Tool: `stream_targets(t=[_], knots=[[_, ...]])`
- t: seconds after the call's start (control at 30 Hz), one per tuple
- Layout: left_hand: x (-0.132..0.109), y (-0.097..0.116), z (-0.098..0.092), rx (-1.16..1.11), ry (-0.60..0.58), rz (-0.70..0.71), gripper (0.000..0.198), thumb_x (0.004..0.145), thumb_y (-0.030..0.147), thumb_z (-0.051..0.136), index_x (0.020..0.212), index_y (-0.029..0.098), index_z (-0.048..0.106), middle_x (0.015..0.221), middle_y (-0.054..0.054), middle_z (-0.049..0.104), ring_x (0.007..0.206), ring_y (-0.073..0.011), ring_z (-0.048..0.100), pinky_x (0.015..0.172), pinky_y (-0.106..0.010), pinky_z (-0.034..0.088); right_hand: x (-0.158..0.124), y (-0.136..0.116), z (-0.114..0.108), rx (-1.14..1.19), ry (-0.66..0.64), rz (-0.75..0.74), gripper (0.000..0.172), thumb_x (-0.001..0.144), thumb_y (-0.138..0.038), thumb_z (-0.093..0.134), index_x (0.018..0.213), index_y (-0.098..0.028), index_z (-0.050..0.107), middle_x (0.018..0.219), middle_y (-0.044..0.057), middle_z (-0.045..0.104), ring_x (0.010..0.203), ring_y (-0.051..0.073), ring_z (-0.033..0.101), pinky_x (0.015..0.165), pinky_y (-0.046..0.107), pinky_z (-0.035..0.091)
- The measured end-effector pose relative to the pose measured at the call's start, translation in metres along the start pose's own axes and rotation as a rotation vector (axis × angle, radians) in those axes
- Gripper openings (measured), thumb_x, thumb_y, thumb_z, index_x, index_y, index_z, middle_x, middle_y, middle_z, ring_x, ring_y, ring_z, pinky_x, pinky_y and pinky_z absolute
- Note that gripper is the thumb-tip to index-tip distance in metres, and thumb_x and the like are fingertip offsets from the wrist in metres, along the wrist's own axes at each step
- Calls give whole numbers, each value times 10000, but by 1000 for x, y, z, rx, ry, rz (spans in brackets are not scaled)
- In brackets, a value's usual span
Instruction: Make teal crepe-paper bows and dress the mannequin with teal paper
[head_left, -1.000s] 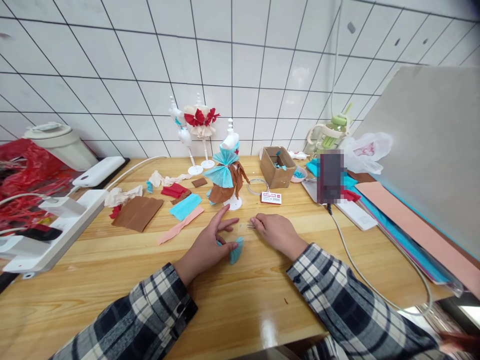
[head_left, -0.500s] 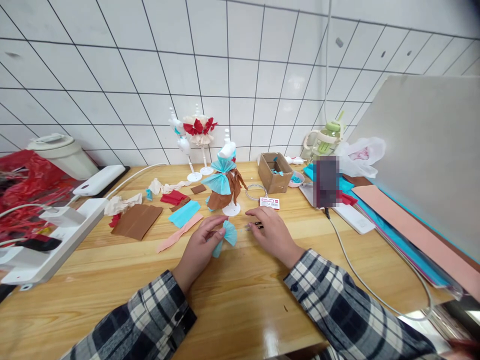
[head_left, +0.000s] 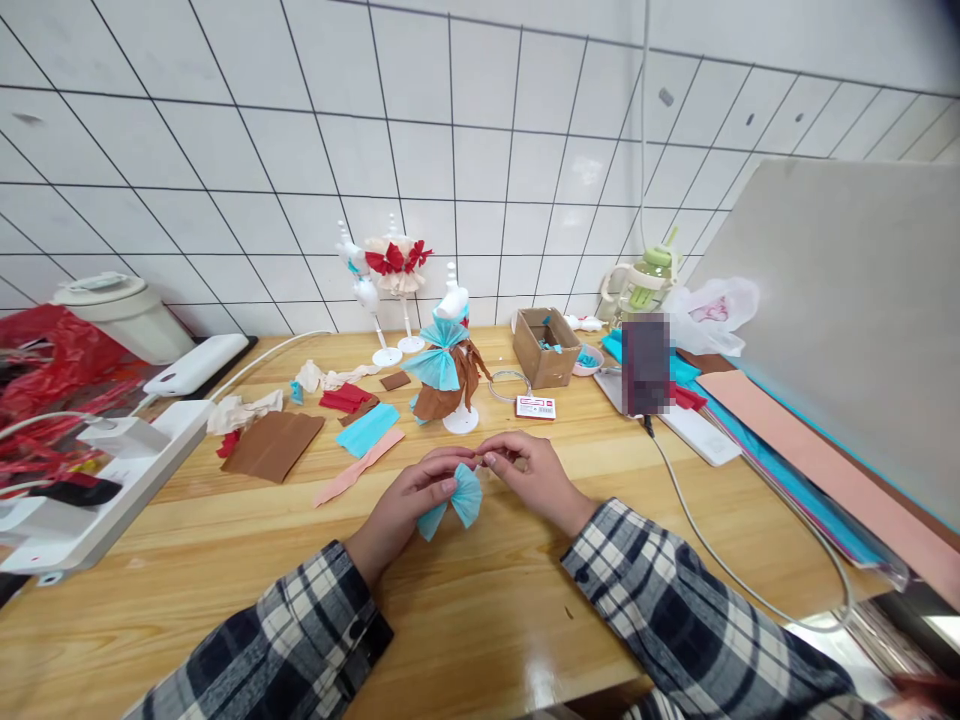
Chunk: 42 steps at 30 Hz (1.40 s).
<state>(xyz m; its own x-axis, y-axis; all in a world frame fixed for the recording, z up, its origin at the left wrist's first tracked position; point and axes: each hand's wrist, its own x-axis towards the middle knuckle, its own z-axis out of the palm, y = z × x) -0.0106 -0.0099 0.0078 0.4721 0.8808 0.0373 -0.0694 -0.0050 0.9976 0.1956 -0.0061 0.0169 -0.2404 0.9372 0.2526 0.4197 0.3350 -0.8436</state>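
My left hand (head_left: 409, 497) pinches the middle of a small blue pleated paper bow (head_left: 454, 500) just above the wooden table (head_left: 480, 590). My right hand (head_left: 529, 475) is closed beside it, its fingertips meeting the left hand's at the top of the bow; it pinches something small I cannot make out. Behind the hands stands a small white mannequin (head_left: 447, 362) dressed in brown paper with a blue bow.
Brown (head_left: 272, 444), blue (head_left: 367, 428) and pink (head_left: 358, 466) paper pieces lie to the left. A cardboard box (head_left: 544, 347), a small red-and-white box (head_left: 535, 406), two more mannequins (head_left: 390, 280), a power strip (head_left: 97, 470), a white cable (head_left: 720, 555) and stacked paper sheets (head_left: 810, 450) surround the work spot.
My left hand lifted the blue bow off the table and turned it upright. My right hand picked something small off the table and came in to meet the bow.
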Motion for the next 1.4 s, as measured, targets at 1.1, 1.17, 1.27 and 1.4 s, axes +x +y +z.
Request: stream_targets(t=[1.1,1.17,1.27,1.4], knots=[[4,-8,3,630,172,-26,258,762,367,680,958,200,669,731,9,659,623,-133,566,582,-241,440,13,29,-9,593,96,413,377,646,-488,749,764,-144,652,602,-23,575,521,85,423,496,225,263],[2,-7,4,703,84,19,147,823,340,618,848,221,702,774,2,702,697,-146,616,656,-251,460,13,28,-9,586,119,434,390,640,-493,745,786,-140,668,605,-16,592,513,84,425,487,224,261],[1,-4,7,859,-11,145,174,869,287,562,855,249,731,907,-15,706,844,-163,622,792,-281,454,12,26,-8,580,93,418,401,675,-510,707,828,-139,689,627,-2,614,508,82,433,480,220,272],[1,0,8,966,75,188,244,889,338,533,1026,240,709,846,-47,655,821,-183,586,765,-312,445,11,22,-8,555,83,351,368,724,-512,663,810,-154,670,632,-6,608,506,83,447,472,217,300]])
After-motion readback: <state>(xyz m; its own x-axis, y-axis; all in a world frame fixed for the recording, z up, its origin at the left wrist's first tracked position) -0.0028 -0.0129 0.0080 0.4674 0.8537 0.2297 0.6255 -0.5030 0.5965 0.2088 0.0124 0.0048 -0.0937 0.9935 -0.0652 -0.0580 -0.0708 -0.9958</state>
